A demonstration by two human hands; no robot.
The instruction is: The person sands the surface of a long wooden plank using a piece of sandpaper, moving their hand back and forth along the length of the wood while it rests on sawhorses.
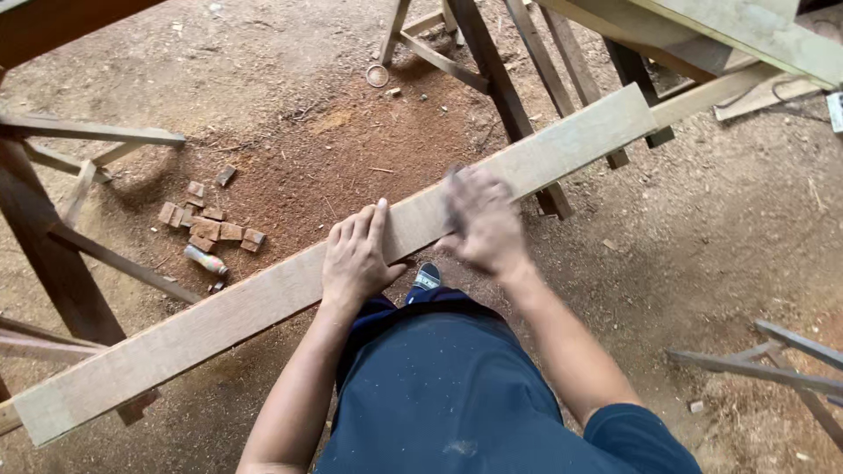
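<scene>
One long wooden plank [263,303] crosses the frame. The left hand [356,254] lies flat on it, fingers together. The right hand [481,219] is blurry; its fingers can't be made out. About eight small wood blocks [209,221] sit middle left.

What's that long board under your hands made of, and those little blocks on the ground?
The board looks like raw, unfinished wood: pale, matte, faint grain, no varnish. The blocks seem to be offcuts of a redder-brown wood, square-cut, lying on the sawdust-strewn ground.

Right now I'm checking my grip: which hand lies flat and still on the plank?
The left hand, palm down and sharp on the plank; the right hand is motion-blurred farther along it.
</scene>
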